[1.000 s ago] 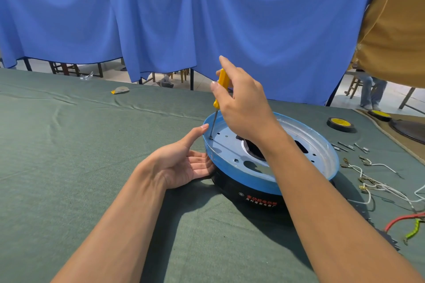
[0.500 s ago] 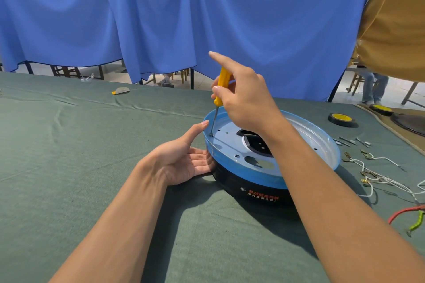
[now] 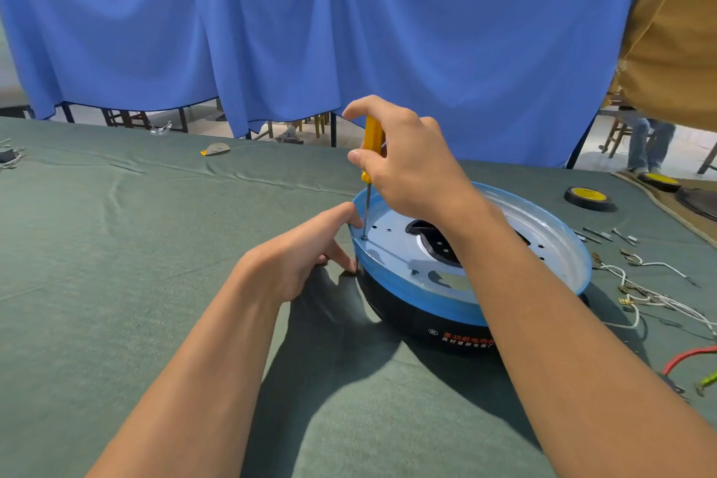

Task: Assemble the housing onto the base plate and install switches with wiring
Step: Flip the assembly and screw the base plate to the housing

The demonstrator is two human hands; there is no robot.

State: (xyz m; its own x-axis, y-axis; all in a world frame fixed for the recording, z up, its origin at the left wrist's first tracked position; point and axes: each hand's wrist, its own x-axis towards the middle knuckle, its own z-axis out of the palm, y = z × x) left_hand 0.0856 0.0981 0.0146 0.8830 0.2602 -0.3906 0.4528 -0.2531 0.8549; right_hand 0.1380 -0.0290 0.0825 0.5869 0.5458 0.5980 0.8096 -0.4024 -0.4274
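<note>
A: Where is the housing, and what does it look like?

B: The housing (image 3: pixel 407 314) is a round, shallow black shell. It lies on the green-clothed tabletop (image 3: pixel 116 264), toward 4 o'clock from the middle of the view. The base plate (image 3: pixel 558 244) sits on top of it. This is a silvery disc with a raised blue rim, small drilled holes and a dark, irregular opening in its middle.

A: Any writing on it?

B: On the black side wall, at the housing's 6 o'clock, there is a printed label (image 3: pixel 465 340). It has a row of red characters over a row of white ones, with a small oval mark at their 9 o'clock. The forearm hides the end of both rows, and I cannot read them with confidence.

A: And the hands?

B: The right hand (image 3: pixel 411 163) pinches the yellow handle of a screwdriver (image 3: pixel 372 138) between thumb and fingers, with the index finger arched over the top. The shaft stands nearly upright, its tip in a hole at the plate's 9 o'clock edge. The left hand (image 3: pixel 298 256) is just outside that spot. Its thumb is stretched out with the tip touching the blue rim. The other fingers are loosely bent, tips on the cloth beside the housing, holding nothing.

A: What lies around?

B: At the housing's 3 o'clock lie white wires (image 3: pixel 640 299) with metal terminals. A red wire (image 3: pixel 686 355) is at 4 o'clock, and a black-and-yellow disc (image 3: pixel 587 198) is at 1 o'clock, well apart.
</note>
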